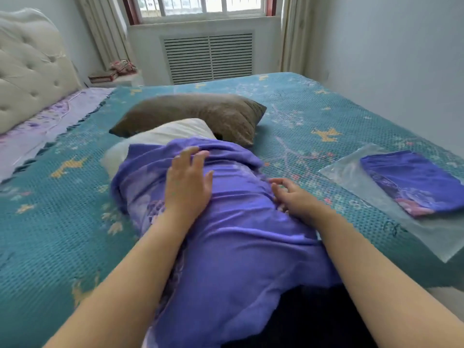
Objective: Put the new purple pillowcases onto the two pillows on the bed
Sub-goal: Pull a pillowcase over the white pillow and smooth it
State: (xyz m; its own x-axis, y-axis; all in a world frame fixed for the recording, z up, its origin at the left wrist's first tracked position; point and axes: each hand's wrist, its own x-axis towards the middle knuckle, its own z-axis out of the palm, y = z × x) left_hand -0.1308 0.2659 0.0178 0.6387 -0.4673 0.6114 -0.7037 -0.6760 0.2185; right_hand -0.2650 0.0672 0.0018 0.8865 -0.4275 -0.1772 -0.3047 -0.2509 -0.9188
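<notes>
Smooth purple cloth pillowcase [226, 222] with a faint sheen; white cloth pillow [160, 136]; matt brown pillow [200, 114]; rough, knobbly teal bedspread [326, 116]; glossy clear plastic bag [351, 177].

At the frame's centre a white pillow [160, 136] lies lengthwise on the bed, most of it sheathed in a purple pillowcase [233, 222] with a faint floral print; only its far end shows bare. Just behind it, touching, a brown pillow [200, 114] lies uncovered and slightly tilted. At right, a second purple pillowcase [414, 182] lies folded flat on a clear plastic bag [351, 172].
</notes>
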